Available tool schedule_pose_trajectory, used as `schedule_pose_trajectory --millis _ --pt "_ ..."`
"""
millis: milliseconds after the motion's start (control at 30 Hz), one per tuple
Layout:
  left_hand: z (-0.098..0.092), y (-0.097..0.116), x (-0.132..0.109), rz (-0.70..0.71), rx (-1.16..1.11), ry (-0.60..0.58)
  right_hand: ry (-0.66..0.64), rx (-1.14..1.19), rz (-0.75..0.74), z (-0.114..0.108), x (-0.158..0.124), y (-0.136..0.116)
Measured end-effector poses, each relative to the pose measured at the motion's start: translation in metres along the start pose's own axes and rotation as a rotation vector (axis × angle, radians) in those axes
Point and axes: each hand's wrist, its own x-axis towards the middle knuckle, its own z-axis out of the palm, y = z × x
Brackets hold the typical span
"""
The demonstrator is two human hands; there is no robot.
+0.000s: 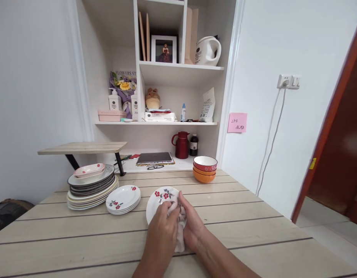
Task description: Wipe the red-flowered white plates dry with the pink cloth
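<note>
In the head view, a white plate (154,202) with red flowers and grey leaves is tilted in front of me above the table. My right hand (193,226) grips its right edge, thumb up along the rim and the other fingers mostly hidden. My left hand (163,226) is closed on a pale crumpled cloth (180,240), pressed to the plate's face. Part of the cloth hangs down between both hands. To the left, a short stack of matching flowered plates (123,198) lies on the table.
Further left stands a taller plate stack (91,189), topped by a pink-dotted dish (89,170), beside a small raised stand (82,148). Nested bowls (204,170), red over orange, sit at the back right. Behind are a laptop (154,158), glasses (155,167) and a red jug (182,145).
</note>
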Motion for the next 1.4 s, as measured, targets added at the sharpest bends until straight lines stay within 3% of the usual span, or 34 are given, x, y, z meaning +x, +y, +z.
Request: schedule_pose_trajectory --millis 167,333,533,700,767,933,1100,1167,1300,1400 --pt "-0.008 -0.019 0.004 -0.257 0.154 0.137 -0.186 0.012 -0.005 0.002 0.004 0.01" --pt "-0.015 -0.025 0.003 -0.368 0.256 0.152 -0.176 0.047 -0.028 -0.001 0.008 0.008" --pt "-0.004 -0.006 -0.002 -0.191 0.106 0.032 -0.163 0.072 -0.048 -0.006 0.006 -0.003" --pt "0.0 -0.002 0.0 -0.023 0.016 -0.002 0.05 -0.028 0.025 -0.002 0.002 0.003" --pt "-0.002 -0.006 0.002 -0.048 0.05 0.047 0.015 -0.032 0.023 0.0 0.002 0.006" --pt "-0.009 -0.021 0.006 -0.284 0.201 0.167 -0.186 0.016 -0.029 -0.003 0.007 0.008" --pt "-0.009 -0.02 0.002 -0.305 0.195 0.127 -0.204 0.039 -0.07 -0.008 0.009 0.001" --pt "-0.007 -0.012 0.0 -0.258 0.135 0.099 -0.187 0.052 -0.071 -0.008 0.007 -0.003" --pt "-0.002 0.0 -0.003 -0.036 -0.055 -0.005 -0.06 0.034 -0.007 -0.005 0.002 -0.004" --pt "-0.001 -0.003 -0.001 0.019 -0.125 0.013 0.014 -0.017 0.029 -0.002 0.001 0.001"
